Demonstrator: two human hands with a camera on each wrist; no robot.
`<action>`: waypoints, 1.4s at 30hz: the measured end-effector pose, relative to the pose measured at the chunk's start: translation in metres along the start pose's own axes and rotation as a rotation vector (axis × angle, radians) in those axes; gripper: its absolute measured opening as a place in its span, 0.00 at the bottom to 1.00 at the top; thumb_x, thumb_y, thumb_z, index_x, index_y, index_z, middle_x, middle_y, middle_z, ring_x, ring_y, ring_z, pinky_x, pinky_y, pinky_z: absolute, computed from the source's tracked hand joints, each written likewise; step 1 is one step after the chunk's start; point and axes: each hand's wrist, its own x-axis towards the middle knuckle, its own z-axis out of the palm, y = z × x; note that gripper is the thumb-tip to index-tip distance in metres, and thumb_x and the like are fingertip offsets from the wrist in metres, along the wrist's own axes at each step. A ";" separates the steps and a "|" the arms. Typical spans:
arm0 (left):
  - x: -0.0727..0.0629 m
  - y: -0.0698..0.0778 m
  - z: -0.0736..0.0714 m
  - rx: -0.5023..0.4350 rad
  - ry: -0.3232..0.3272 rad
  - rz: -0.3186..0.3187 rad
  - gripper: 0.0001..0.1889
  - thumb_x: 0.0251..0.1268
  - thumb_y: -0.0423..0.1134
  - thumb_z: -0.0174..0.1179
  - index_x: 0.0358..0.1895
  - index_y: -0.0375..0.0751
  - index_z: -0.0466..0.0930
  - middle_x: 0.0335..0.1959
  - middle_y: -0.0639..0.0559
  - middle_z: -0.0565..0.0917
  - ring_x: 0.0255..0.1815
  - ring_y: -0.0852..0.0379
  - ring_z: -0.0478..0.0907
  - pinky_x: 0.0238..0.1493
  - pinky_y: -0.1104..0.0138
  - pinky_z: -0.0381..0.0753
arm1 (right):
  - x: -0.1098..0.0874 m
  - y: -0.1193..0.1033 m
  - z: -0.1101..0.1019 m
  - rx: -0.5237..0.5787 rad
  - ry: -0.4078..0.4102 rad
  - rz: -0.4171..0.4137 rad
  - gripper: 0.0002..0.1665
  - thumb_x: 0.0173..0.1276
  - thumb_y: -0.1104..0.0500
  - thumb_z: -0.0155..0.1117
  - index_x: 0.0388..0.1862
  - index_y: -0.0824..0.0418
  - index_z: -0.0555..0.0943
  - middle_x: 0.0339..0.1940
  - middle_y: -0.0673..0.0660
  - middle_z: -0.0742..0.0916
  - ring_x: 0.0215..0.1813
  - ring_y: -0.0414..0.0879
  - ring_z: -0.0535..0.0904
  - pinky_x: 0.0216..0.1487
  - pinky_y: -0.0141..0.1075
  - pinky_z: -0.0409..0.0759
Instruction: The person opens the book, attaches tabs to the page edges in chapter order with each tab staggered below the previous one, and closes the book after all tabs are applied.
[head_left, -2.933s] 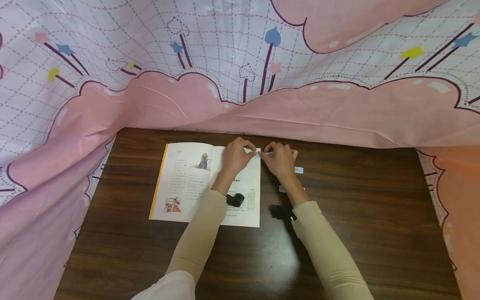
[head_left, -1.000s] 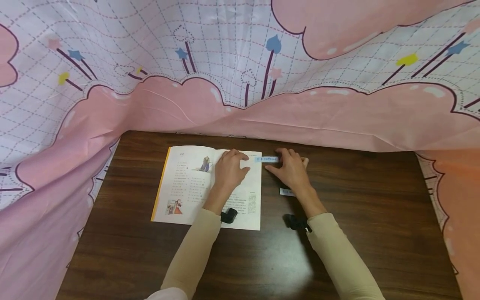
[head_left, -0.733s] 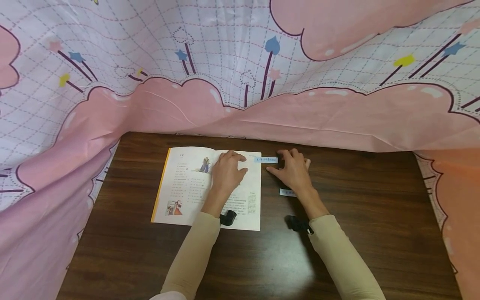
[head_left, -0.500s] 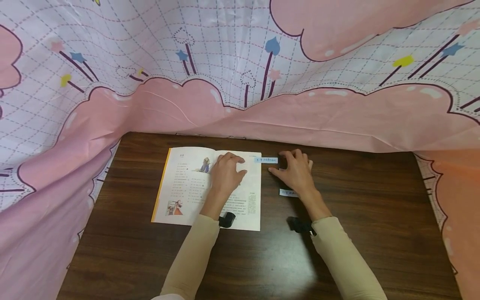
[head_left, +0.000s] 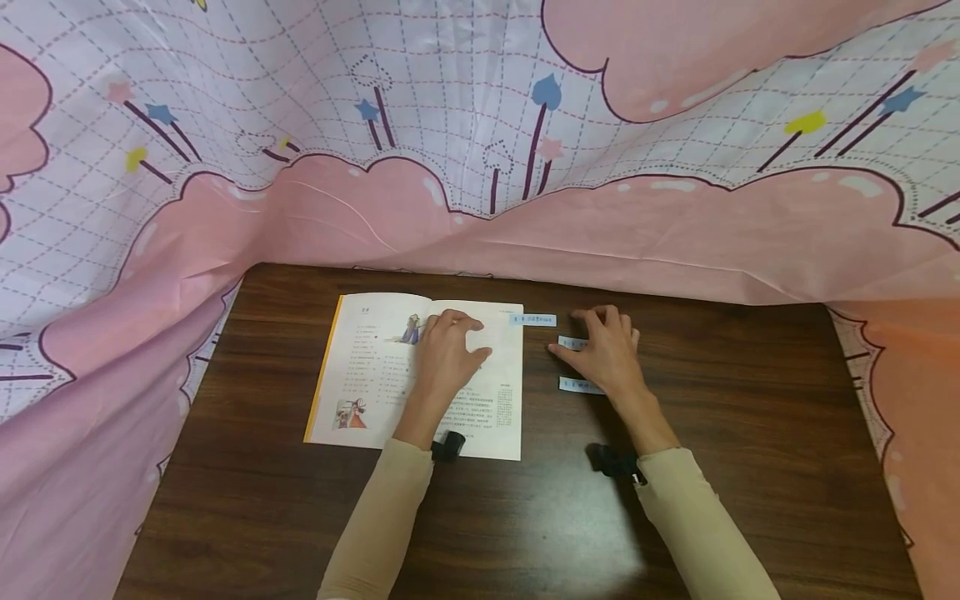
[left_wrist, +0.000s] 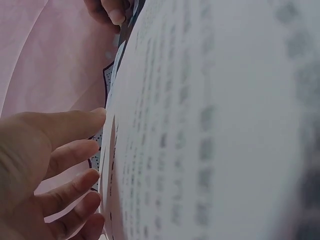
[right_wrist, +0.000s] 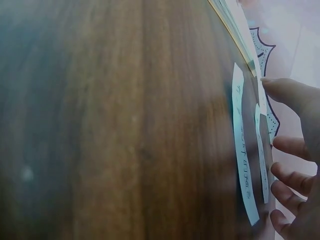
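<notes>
An open book (head_left: 360, 333) with a yellow left edge lies on the table, printed text and small drawings on its pages. My left hand (head_left: 442, 354) is over the right page, thumb and fingers spread apart and holding nothing. A pale blue paper strip (head_left: 533, 320) with handwriting sticks out past the book's right edge near the top. Two more handwritten strips lie to the right, an upper strip (head_left: 572, 342) and a lower strip (head_left: 579, 385), both partly covered by my right hand (head_left: 609, 354). That hand's fingers are parted, with nothing between them; whether it touches the strips I cannot tell.
The dark wooden table (head_left: 750, 417) reaches out to both sides. A pink and white patterned curtain (head_left: 525, 242) hangs along its back and sides. Small black wrist cameras sit on both wrists, the right one (head_left: 615, 460) above bare wood.
From pinching at the book's top right edge, both hands have parted and drawn back toward the body. The top strip stays at the page edge; the upper loose strip has come into view.
</notes>
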 end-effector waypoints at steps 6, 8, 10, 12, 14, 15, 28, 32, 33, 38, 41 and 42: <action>-0.003 0.000 0.003 0.024 0.017 0.005 0.20 0.51 0.49 0.76 0.49 0.51 0.88 0.53 0.50 0.82 0.55 0.47 0.74 0.58 0.57 0.72 | -0.002 0.003 -0.001 -0.012 -0.004 0.010 0.42 0.54 0.36 0.76 0.63 0.56 0.77 0.63 0.67 0.72 0.60 0.66 0.65 0.53 0.59 0.60; -0.004 0.000 0.004 0.023 0.024 0.010 0.20 0.51 0.49 0.77 0.48 0.51 0.88 0.53 0.50 0.82 0.55 0.47 0.74 0.58 0.57 0.72 | -0.004 0.004 -0.002 -0.011 0.001 0.012 0.42 0.54 0.36 0.76 0.62 0.56 0.77 0.64 0.67 0.72 0.61 0.67 0.64 0.53 0.59 0.60; -0.006 0.001 0.004 0.015 0.030 0.014 0.20 0.51 0.48 0.77 0.48 0.51 0.88 0.53 0.49 0.82 0.55 0.47 0.74 0.58 0.56 0.71 | -0.006 0.005 -0.004 -0.007 0.005 0.010 0.42 0.54 0.36 0.76 0.63 0.57 0.77 0.64 0.68 0.72 0.61 0.67 0.64 0.54 0.60 0.60; -0.007 0.002 0.004 0.003 0.034 0.018 0.20 0.50 0.48 0.77 0.48 0.50 0.88 0.53 0.48 0.82 0.55 0.46 0.74 0.59 0.55 0.70 | -0.008 0.006 -0.005 -0.002 0.006 0.008 0.43 0.54 0.36 0.76 0.63 0.57 0.77 0.65 0.68 0.71 0.63 0.68 0.64 0.55 0.61 0.59; -0.009 0.004 0.004 -0.002 0.035 0.018 0.21 0.50 0.48 0.77 0.49 0.49 0.88 0.54 0.48 0.82 0.56 0.46 0.73 0.60 0.54 0.69 | -0.011 0.006 -0.007 -0.001 0.003 0.010 0.43 0.54 0.36 0.76 0.64 0.57 0.76 0.66 0.68 0.71 0.64 0.68 0.63 0.55 0.61 0.59; -0.010 0.004 0.004 -0.001 0.035 0.018 0.21 0.50 0.48 0.77 0.49 0.49 0.88 0.54 0.47 0.81 0.56 0.46 0.73 0.60 0.54 0.69 | -0.013 0.007 -0.007 0.001 0.000 0.012 0.44 0.55 0.36 0.75 0.65 0.57 0.76 0.66 0.67 0.71 0.64 0.67 0.63 0.56 0.61 0.59; -0.026 0.014 0.004 0.019 0.005 0.001 0.23 0.53 0.52 0.75 0.52 0.50 0.87 0.64 0.47 0.76 0.65 0.44 0.67 0.61 0.50 0.67 | -0.029 0.011 -0.010 0.017 0.023 0.015 0.47 0.55 0.38 0.76 0.67 0.60 0.73 0.68 0.67 0.70 0.66 0.68 0.62 0.57 0.63 0.58; -0.031 0.017 0.006 0.025 0.016 0.004 0.26 0.51 0.53 0.75 0.54 0.49 0.85 0.65 0.45 0.74 0.67 0.44 0.65 0.65 0.49 0.64 | -0.033 0.012 -0.008 0.014 0.031 0.010 0.47 0.55 0.38 0.77 0.67 0.60 0.73 0.69 0.67 0.70 0.67 0.68 0.61 0.57 0.63 0.58; -0.033 0.017 0.008 0.023 0.020 0.006 0.27 0.51 0.53 0.76 0.55 0.49 0.85 0.65 0.44 0.73 0.68 0.43 0.64 0.66 0.49 0.63 | -0.035 0.012 -0.008 0.014 0.035 0.007 0.46 0.54 0.39 0.77 0.66 0.60 0.73 0.69 0.67 0.70 0.67 0.68 0.61 0.57 0.63 0.58; -0.042 0.023 0.013 -0.010 0.017 0.000 0.32 0.49 0.53 0.76 0.59 0.46 0.81 0.69 0.42 0.68 0.74 0.38 0.57 0.71 0.45 0.56 | -0.044 0.011 -0.004 0.029 0.068 -0.021 0.46 0.52 0.40 0.79 0.65 0.60 0.75 0.69 0.66 0.70 0.68 0.69 0.61 0.58 0.62 0.58; -0.047 0.028 0.016 -0.020 0.006 0.005 0.35 0.50 0.54 0.75 0.62 0.46 0.78 0.71 0.41 0.65 0.76 0.36 0.53 0.73 0.42 0.51 | -0.050 0.010 -0.003 0.035 0.106 -0.051 0.47 0.50 0.40 0.80 0.64 0.60 0.75 0.69 0.66 0.71 0.70 0.70 0.61 0.59 0.64 0.58; -0.048 0.029 0.017 -0.019 0.003 0.010 0.36 0.50 0.54 0.75 0.64 0.46 0.77 0.72 0.40 0.64 0.76 0.36 0.52 0.73 0.40 0.50 | -0.052 0.010 -0.002 0.038 0.117 -0.060 0.47 0.49 0.40 0.80 0.64 0.60 0.76 0.69 0.66 0.71 0.70 0.70 0.61 0.60 0.64 0.58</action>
